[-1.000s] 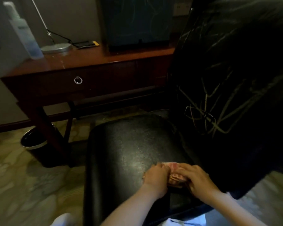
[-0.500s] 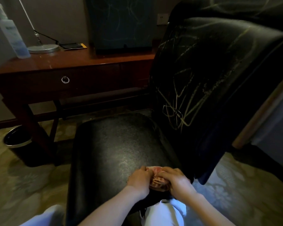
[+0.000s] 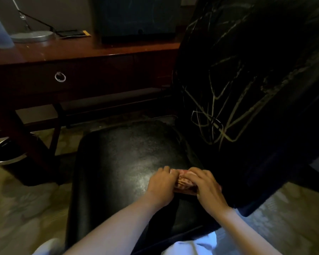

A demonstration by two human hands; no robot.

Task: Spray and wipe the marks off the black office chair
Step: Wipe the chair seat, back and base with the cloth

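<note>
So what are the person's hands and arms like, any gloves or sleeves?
No gloves: the left hand and right hand are bare. Both forearms are uncovered as far as the frame shows, with no watch or bracelet at the wrists. Pale clothing shows at the bottom edge.

Seat [image 3: 118, 159] open left of left hand [image 3: 162, 183]; backrest [image 3: 247, 89] blocks right; desk [image 3: 99, 50] close beyond seat.
</note>
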